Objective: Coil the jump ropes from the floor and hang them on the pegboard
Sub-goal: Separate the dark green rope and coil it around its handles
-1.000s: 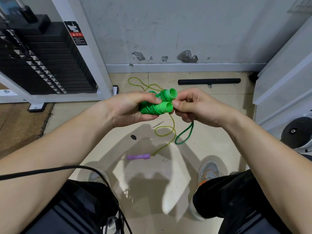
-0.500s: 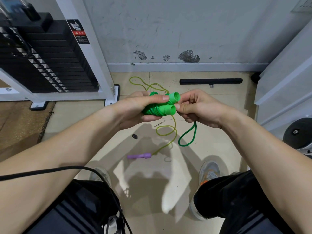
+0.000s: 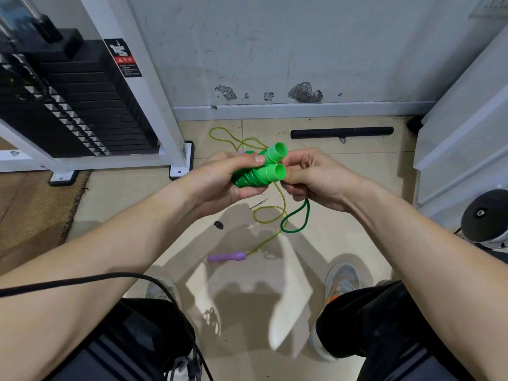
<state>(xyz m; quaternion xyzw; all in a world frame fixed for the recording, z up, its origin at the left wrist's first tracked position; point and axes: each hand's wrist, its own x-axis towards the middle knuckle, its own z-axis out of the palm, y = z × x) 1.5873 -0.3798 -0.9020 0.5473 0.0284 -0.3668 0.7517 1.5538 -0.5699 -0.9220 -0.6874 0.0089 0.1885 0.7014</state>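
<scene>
Head view. Left hand (image 3: 228, 174): fingers curled round the two green handles (image 3: 270, 167), which sit side by side, raised above the floor (image 3: 343, 166), with the thumb on top. The green cord (image 3: 248, 180) is wound in tight turns about the handles. One short loop (image 3: 307, 213) hangs free under the right hand (image 3: 316, 180), whose fingers are clamped on the cord just beside the handle ends.

Judgement: green rope nearly coiled, with the last loop left to wrap or tuck.

Second rope — yellow cord (image 3: 254, 215), purple handle (image 3: 226, 257) — lies uncoiled on the floor below the hands.

Pegboard not in view, and nothing is hung as far as shown. Left to do — finish green, coil yellow, hang both.
</scene>
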